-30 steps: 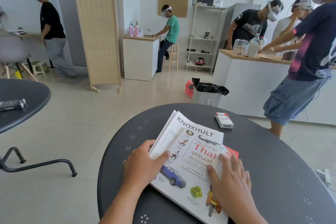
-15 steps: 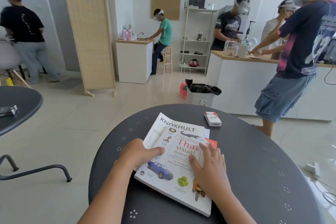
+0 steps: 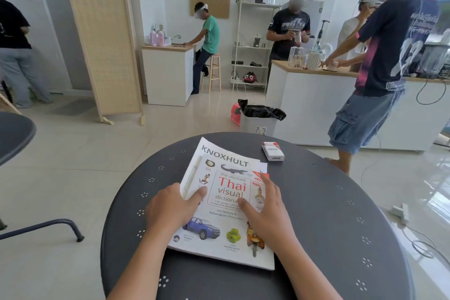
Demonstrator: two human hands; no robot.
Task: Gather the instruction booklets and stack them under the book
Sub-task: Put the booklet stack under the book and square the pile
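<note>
A white Thai visual dictionary book (image 3: 226, 221) lies on the round dark table (image 3: 328, 214) in front of me. White instruction booklets (image 3: 219, 153), the top one printed KNOXHULT, stick out from under its far edge. My left hand (image 3: 170, 207) grips the left edge of the book and booklets, thumb on the cover. My right hand (image 3: 265, 209) rests flat on the cover's right half, fingers spread.
A small white and red box (image 3: 272, 151) lies on the table beyond the book. A lined bin (image 3: 258, 119) stands past the table. A person in denim shorts (image 3: 379, 75) stands close at the right by a white counter (image 3: 316, 100). Another dark table (image 3: 14, 134) is on the left.
The book has slid further over the booklets, squaring with them, so less of the KNOXHULT booklet shows. Both hands stayed on the stack. The person at the right shifted position.
</note>
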